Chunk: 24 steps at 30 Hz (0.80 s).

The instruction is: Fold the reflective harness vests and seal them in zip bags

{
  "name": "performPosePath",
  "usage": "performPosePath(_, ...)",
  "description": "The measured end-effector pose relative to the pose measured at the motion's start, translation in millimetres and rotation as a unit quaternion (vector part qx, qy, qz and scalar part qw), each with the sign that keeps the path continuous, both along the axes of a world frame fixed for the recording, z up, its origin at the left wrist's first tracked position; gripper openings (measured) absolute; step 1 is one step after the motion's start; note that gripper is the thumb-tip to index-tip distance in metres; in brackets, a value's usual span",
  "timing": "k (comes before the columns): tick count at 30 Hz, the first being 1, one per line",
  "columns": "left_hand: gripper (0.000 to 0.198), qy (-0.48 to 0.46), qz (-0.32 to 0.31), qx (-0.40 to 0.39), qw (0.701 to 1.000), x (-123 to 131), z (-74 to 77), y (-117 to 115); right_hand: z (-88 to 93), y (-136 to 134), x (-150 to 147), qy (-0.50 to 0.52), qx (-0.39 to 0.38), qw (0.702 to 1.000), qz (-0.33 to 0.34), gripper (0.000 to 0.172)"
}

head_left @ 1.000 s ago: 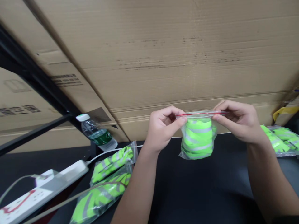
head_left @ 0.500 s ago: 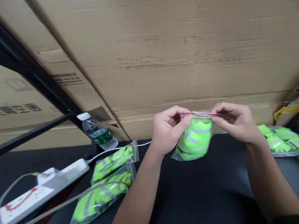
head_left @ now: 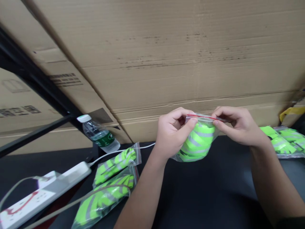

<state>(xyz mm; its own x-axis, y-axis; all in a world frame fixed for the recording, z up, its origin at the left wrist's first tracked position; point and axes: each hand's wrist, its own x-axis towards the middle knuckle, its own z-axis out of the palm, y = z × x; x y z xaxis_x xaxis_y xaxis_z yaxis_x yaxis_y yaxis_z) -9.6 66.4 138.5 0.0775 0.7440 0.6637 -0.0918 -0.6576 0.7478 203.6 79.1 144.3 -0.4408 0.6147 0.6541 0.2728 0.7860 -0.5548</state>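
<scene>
A clear zip bag [head_left: 197, 140] with a red seal line along its top hangs between my hands above the black table. Inside it is a rolled neon-green strap with silver-grey reflective stripes. My left hand [head_left: 175, 132] pinches the bag's top left corner between thumb and fingers. At the top right, my right hand [head_left: 238, 125] pinches the same seal strip. Whether the seal is fully pressed closed I cannot tell.
Two bagged green straps [head_left: 105, 198] lie left of my left forearm, under a loose cable. Beyond them are a white power strip [head_left: 69, 181] and a water bottle [head_left: 100, 135]. More bagged straps [head_left: 283, 141] lie at right. Cardboard boxes [head_left: 166, 63] stand behind.
My right hand has shifted slightly left along the seal strip. The bag's top edge now slopes down to the right, and its lower end has risen a little.
</scene>
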Motion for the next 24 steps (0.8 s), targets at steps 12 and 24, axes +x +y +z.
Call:
performPosePath(12,0.006,0.028,0.001,-0.005,1.000,6.1,-3.9,-2.6,2.9,-1.9,2.0,-0.017,-0.001,1.000,-0.025,0.011)
performPosePath(24,0.004,0.020,-0.005,-0.003,1.000,5.9,-3.9,-0.2,5.2,-3.0,1.5,-0.050,0.031,0.998,-0.038,0.014)
